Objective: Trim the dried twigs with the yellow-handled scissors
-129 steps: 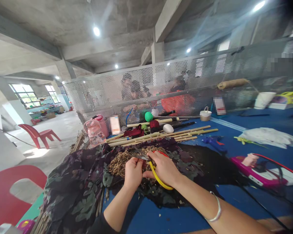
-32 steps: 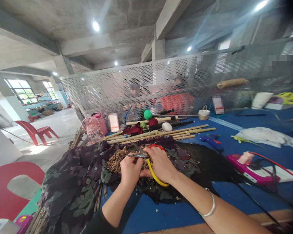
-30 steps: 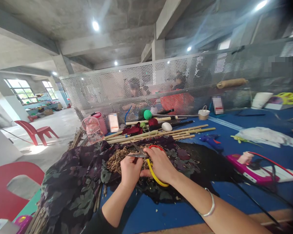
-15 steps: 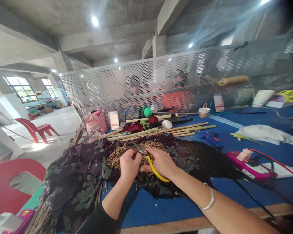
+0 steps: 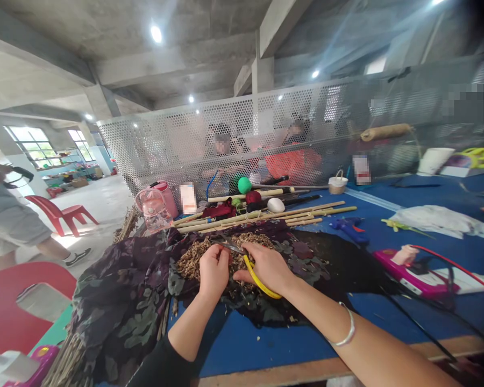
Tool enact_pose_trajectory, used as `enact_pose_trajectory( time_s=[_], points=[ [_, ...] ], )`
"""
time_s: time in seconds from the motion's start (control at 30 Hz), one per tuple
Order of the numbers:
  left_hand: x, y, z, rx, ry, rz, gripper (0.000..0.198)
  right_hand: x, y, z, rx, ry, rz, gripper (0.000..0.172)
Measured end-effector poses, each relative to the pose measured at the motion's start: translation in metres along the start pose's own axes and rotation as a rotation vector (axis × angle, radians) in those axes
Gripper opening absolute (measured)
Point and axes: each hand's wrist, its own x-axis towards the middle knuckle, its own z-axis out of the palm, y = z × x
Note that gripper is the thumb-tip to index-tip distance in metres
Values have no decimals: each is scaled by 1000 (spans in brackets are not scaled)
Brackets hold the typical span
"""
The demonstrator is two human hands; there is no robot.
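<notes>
Head view: my right hand [image 5: 268,266] clamps the scissors [image 5: 237,248], probably stiff, best held by the yellow handle [image 5: 261,285], over a brittle-looking dried pile [image 5: 191,262]; my left hand [image 5: 213,267] pinches together, contents hidden.

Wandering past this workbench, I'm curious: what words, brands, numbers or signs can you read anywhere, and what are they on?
None can be read.
Pale upright card beside the pink bottle: blurred out, unreadable.
Second card near the mesh screen: also blurred out, unreadable.
Pink bottle: patterned, but any lettering is too small to make out.
Scissors: no readable lettering shows.
</notes>
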Motion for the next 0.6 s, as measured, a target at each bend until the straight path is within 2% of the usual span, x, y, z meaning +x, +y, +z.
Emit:
enact_pose_trajectory(
  time_s=[0.17, 0.43, 0.6],
  points=[
    [-1, -1, 0, 33, -7, 11, 24, 0, -1, 1, -6, 26, -14, 67],
    [-3, 1, -2, 113, -12, 107, 23, 0, 1, 0, 35, 9, 3, 59],
    [-2, 0, -1, 64, 4, 62, 24, 0, -2, -2, 82, -5, 34, 53]
  ],
)
